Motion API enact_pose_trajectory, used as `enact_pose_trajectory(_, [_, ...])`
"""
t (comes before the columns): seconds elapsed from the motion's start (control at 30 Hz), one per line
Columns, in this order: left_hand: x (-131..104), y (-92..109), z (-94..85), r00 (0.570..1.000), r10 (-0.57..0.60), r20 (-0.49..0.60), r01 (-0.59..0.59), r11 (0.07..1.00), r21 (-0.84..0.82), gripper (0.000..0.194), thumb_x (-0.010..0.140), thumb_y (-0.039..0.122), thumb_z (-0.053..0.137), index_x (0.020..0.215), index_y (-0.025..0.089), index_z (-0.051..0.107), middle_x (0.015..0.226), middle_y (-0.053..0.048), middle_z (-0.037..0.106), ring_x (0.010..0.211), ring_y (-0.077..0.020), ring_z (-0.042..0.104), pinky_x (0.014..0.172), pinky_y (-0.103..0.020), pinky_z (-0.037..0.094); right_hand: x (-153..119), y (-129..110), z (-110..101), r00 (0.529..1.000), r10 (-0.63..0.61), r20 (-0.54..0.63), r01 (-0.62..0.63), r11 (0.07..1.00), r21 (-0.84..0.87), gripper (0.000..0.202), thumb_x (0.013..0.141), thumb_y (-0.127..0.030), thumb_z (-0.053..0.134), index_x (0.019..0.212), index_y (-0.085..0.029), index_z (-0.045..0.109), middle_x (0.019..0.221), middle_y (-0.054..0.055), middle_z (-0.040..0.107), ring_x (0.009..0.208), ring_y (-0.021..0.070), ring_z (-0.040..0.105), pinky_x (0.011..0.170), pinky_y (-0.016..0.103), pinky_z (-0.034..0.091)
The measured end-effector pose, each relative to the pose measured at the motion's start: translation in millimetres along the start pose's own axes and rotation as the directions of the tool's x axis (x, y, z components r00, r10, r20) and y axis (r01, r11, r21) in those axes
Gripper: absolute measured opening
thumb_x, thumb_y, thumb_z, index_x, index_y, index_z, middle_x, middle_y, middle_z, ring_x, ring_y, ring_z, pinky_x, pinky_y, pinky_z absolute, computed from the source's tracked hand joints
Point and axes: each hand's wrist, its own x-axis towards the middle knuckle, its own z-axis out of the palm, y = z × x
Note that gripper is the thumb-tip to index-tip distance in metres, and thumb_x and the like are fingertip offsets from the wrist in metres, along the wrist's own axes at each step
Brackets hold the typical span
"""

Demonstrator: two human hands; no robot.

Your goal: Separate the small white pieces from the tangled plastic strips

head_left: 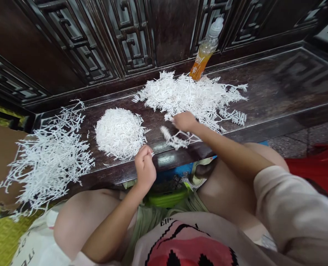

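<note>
White strand (pixel 177 143), right of the round pile (pixel 121 133), runs sideways, closer to the right hand (pixel 184 121), which pinches a white tip (pixel 168 117); left hand (pixel 145 166), beside the pile's near edge, grips a scrap (pixel 152 153).

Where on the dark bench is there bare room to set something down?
The widest bare stretch of the dark bench runs right of the bottle and the branching white pile. A narrower gap separates that pile from the round pile, flanked by the left hand and right hand. Stringy white strands crowd the left end.
</note>
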Motion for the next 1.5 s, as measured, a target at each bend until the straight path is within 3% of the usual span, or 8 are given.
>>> enact_pose_trajectory(0.1, [7.8, -5.5, -9.4, 0.974, -0.193, 0.122, 0.212, 0.963, -0.169, 0.012, 0.065, 0.016, 0.034, 0.053, 0.018, 0.036, 0.054, 0.001, 0.039, 0.056, -0.0109, 0.038, 0.058, -0.023, 0.032, 1.1, 10.1, -10.1, 1.000, 0.000, 0.018, 0.000, 1.000, 0.016, 0.031, 0.083, -0.027, 0.035, 0.070, -0.009, 0.057, 0.071, 0.011, 0.058, 0.061, 0.0127, 0.048, 0.058, 0.025, 0.028])
enact_pose_trajectory(0.2, [24.6, -14.1, -14.0, 0.874, -0.394, 0.285, 0.481, 0.786, -0.388, 0.009, 0.064, 0.018, 0.037, 0.055, 0.018, 0.037, 0.053, 0.003, 0.039, 0.054, -0.0097, 0.042, 0.060, -0.023, 0.036, -2.8, -6.3, -6.5, 0.971, -0.173, 0.167, 0.142, 0.974, 0.179, 0.026, 0.081, -0.028, 0.038, 0.078, -0.014, 0.061, 0.069, 0.005, 0.060, 0.057, 0.0102, 0.048, 0.055, 0.021, 0.030])
enact_pose_trajectory(0.27, [32.4, -16.5, -14.3, 0.835, -0.432, 0.340, 0.548, 0.700, -0.458, 0.007, 0.064, 0.020, 0.040, 0.058, 0.017, 0.038, 0.055, 0.003, 0.041, 0.055, -0.0090, 0.044, 0.061, -0.023, 0.038, -6.0, -19.0, 1.2, 0.936, -0.274, 0.220, 0.204, 0.933, 0.296, 0.028, 0.081, -0.029, 0.037, 0.084, -0.017, 0.062, 0.067, 0.004, 0.061, 0.057, 0.0103, 0.049, 0.054, 0.021, 0.030])
enact_pose_trajectory(0.53, [31.2, -10.0, -9.6, 0.906, -0.313, 0.287, 0.396, 0.864, -0.310, 0.011, 0.066, 0.027, 0.054, 0.068, 0.017, 0.051, 0.064, 0.002, 0.051, 0.064, -0.0095, 0.050, 0.067, -0.023, 0.039, -9.6, -22.7, 13.9, 0.961, -0.184, 0.208, 0.072, 0.889, 0.452, 0.034, 0.080, -0.039, 0.039, 0.086, -0.014, 0.061, 0.067, 0.005, 0.059, 0.060, 0.0114, 0.048, 0.056, 0.022, 0.031])
enact_pose_trajectory(0.77, [30.3, -12.3, -9.6, 0.942, -0.218, 0.255, 0.278, 0.933, -0.228, 0.016, 0.066, 0.030, 0.058, 0.074, 0.017, 0.052, 0.065, 0.003, 0.052, 0.063, -0.0087, 0.050, 0.067, -0.022, 0.038, -15.1, -37.6, 15.2, 0.907, -0.366, 0.209, 0.039, 0.565, 0.824, 0.033, 0.071, -0.045, 0.051, 0.070, -0.012, 0.056, 0.064, 0.001, 0.052, 0.060, 0.0088, 0.042, 0.058, 0.022, 0.031])
enact_pose_trajectory(0.93, [32.2, -16.7, -10.0, 0.943, -0.211, 0.257, 0.273, 0.932, -0.237, 0.018, 0.065, 0.029, 0.060, 0.075, 0.017, 0.054, 0.067, 0.002, 0.055, 0.064, -0.0090, 0.051, 0.067, -0.022, 0.039, -17.1, -40.6, 21.8, 0.927, -0.339, 0.158, 0.010, 0.445, 0.895, 0.032, 0.064, -0.042, 0.059, 0.071, -0.012, 0.054, 0.064, -0.001, 0.050, 0.060, 0.0079, 0.041, 0.061, 0.023, 0.031])
enact_pose_trajectory(1.2, [35.9, -18.6, -9.5, 0.938, -0.236, 0.254, 0.298, 0.923, -0.243, 0.021, 0.061, 0.030, 0.063, 0.075, 0.016, 0.055, 0.069, 0.001, 0.056, 0.065, -0.0092, 0.051, 0.068, -0.022, 0.039, -20.5, -46.5, 17.3, 0.951, -0.292, 0.098, 0.056, 0.476, 0.877, 0.022, 0.067, -0.032, 0.055, 0.073, -0.011, 0.054, 0.065, -0.002, 0.049, 0.062, 0.0073, 0.042, 0.062, 0.021, 0.032])
enact_pose_trajectory(1.5, [30.2, -12.6, -5.3, 0.951, -0.207, 0.228, 0.238, 0.964, -0.117, 0.007, 0.070, 0.022, 0.048, 0.067, 0.017, 0.053, 0.064, 0.002, 0.051, 0.065, -0.0104, 0.046, 0.064, -0.021, 0.035, -28.4, -53.7, 18.2, 0.939, -0.340, 0.042, 0.212, 0.673, 0.708, 0.029, 0.076, -0.035, 0.041, 0.073, -0.011, 0.057, 0.065, 0.000, 0.051, 0.057, 0.0080, 0.040, 0.055, 0.021, 0.029])
